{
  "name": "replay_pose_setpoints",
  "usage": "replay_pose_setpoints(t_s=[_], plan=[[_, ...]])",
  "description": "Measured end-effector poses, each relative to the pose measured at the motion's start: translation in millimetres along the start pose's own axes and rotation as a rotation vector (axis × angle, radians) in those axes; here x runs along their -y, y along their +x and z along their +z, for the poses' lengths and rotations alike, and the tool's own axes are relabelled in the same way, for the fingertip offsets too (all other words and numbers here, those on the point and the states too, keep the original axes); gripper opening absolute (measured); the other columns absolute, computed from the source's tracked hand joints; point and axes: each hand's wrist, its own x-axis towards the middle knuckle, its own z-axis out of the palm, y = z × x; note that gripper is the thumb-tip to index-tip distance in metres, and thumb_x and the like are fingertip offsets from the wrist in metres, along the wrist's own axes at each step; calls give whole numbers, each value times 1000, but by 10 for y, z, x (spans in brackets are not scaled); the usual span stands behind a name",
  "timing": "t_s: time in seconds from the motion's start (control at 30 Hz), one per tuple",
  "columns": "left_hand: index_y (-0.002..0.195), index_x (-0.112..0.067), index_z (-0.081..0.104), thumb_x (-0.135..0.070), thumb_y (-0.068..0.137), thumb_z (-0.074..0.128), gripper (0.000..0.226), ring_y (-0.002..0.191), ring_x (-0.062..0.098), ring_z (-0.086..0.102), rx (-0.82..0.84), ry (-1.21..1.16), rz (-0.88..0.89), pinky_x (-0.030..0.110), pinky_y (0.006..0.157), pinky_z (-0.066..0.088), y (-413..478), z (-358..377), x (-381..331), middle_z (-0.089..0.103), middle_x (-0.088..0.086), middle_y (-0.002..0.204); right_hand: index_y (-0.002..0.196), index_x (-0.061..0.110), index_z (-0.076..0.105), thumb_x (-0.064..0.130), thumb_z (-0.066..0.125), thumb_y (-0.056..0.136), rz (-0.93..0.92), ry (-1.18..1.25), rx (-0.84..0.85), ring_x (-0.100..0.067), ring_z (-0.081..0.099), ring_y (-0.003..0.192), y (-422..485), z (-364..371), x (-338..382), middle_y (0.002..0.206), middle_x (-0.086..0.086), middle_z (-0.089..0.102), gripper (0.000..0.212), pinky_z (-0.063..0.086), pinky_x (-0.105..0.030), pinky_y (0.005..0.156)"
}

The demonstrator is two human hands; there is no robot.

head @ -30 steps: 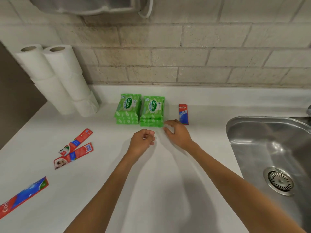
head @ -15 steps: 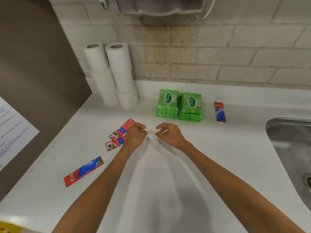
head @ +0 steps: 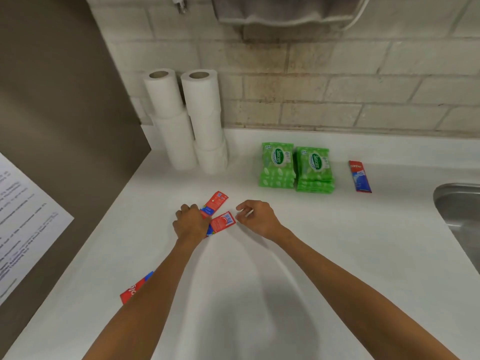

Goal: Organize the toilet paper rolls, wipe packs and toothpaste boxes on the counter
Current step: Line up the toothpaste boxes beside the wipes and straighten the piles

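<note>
Progress is judged well past half. The rolls (head: 181, 120) are stacked upright in two columns at the counter's (head: 337, 255) far left. The wipe packs (head: 296, 167) are piled in two stacks side by side near the far wall.

The toothpaste boxes are not yet gathered. The right box (head: 359, 176) lies flat, right of the packs, long axis roughly near-to-far. The centre boxes (head: 223, 222) lie flat, roughly parallel, long axes running near-left to far-right. The near-left box (head: 132, 292) is partly hidden by the left forearm.

The left hand (head: 191, 223) is curled over the centre boxes' near ends; whether they are grasped cannot be told. The right hand (head: 257, 216) is loosely curled, nothing held.
</note>
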Motion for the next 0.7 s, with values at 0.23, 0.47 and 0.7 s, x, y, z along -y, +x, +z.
replay_pose_setpoints(t_s=[0.23,0.47,0.7], plan=[[119,-5,50,-35,85,62,47,116,27,48,23,-3,-17,38,88,47,106,17,29,51,17,121,103,11,68,17,63,84,36,10,-18,-21,63,91,21,35,2,98,-8,70,21,42,-21,76],[101,-7,60,-18,86,61,18,95,26,62,-44,-335,79,34,74,49,72,-21,-27,62,15,109,99,-2,67,11,54,89,166,295,7,-20,64,63,-23,41,139,94,-24,70,21,52,-32,76],[97,-10,61,-8,84,54,14,93,23,56,-294,-236,471,33,70,44,-301,-36,-320,60,7,100,96,7,62,30,50,95,377,933,129,-20,66,75,-147,-7,265,84,-8,68,26,53,-33,80]])
